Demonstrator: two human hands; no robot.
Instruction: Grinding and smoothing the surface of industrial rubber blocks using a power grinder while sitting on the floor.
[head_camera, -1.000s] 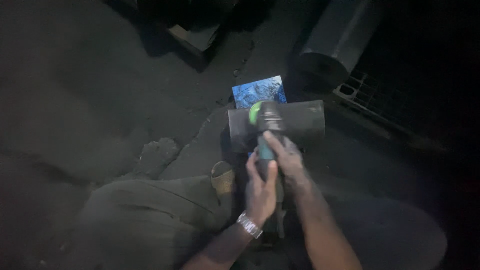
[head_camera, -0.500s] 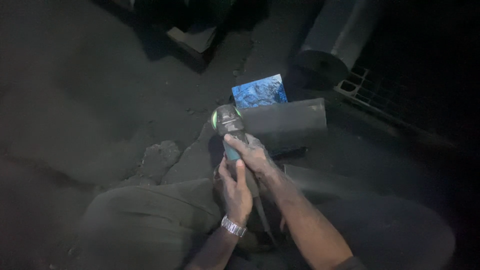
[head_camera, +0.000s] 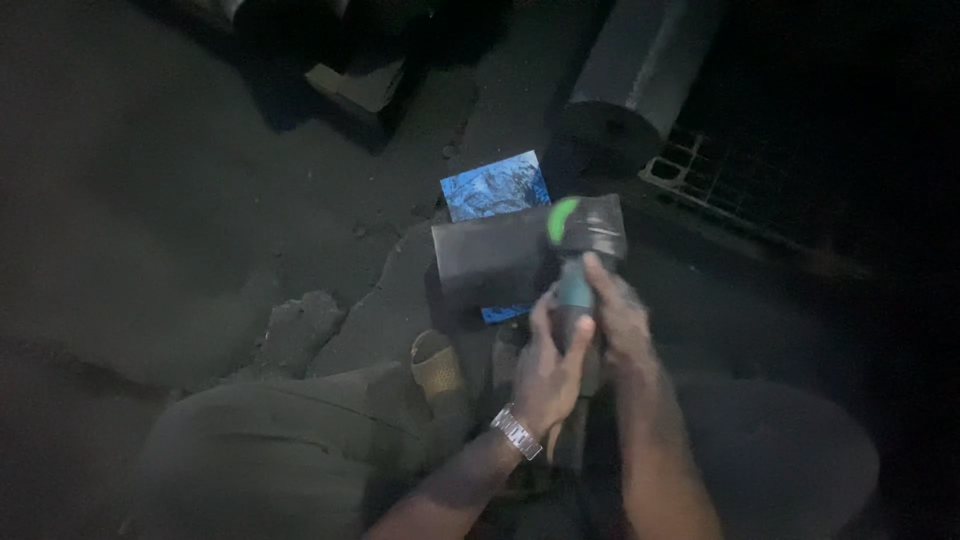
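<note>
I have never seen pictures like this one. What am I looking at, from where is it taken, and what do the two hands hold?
The picture comes from a camera worn on a person's head, looking down in dim light. There is no machine, only bare hands. The left hand, with a metal wristwatch, and the right hand both grip a dark power tool with a green patch. Under it lies a dark grey rectangular block on a blue sheet. The cracked concrete floor also bears a large dark cylinder.

Matt dark metal block (head_camera: 495, 262); glossy blue sheet (head_camera: 495, 188) (paper or plastic, unclear); my grinder (head_camera: 578, 262) plastic-bodied; rough concrete floor (head_camera: 180, 200).
</note>
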